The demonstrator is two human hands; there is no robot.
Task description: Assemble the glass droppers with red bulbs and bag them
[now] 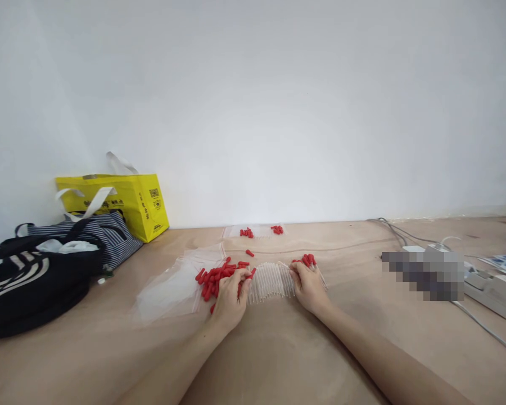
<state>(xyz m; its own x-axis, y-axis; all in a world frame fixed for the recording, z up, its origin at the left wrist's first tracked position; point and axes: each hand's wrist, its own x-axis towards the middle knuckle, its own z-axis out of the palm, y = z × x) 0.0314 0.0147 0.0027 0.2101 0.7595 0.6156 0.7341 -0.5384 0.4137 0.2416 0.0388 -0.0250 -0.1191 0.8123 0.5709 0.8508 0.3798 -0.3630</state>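
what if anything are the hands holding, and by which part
The left hand seems to pinch a red cap by its lower end; whether the right hand grips a white stick cannot be told.

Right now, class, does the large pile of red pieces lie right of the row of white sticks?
No, the red pile lies left of the white sticks, by the left hand.
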